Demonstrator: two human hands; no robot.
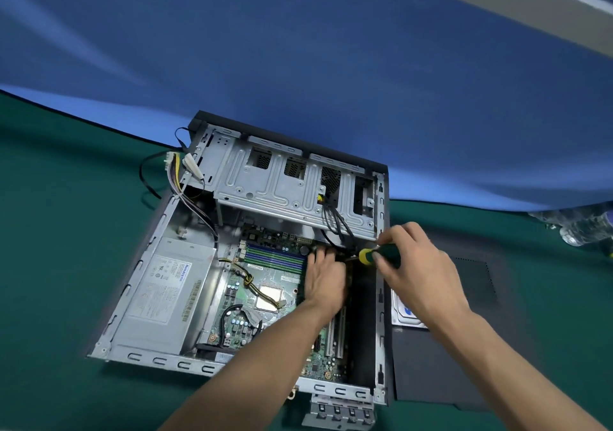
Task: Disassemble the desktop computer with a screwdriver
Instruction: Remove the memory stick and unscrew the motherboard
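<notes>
An open desktop case (139, 275) lies flat on the green table, its motherboard (252, 301) exposed. My right hand (418, 268) grips a screwdriver (378, 255) with a green and yellow handle, its shaft pointing left and down into the case near the right wall. My left hand (323, 281) rests palm down on the motherboard, fingers reaching toward the screwdriver's tip. The tip and the screw are hidden behind my fingers.
A grey power supply (166, 294) fills the case's left side. A metal drive cage (292, 182) stands raised at the back, with loose cables (175, 172) at its left. A black side panel (464, 331) with a hard drive (403, 311) on it lies to the right.
</notes>
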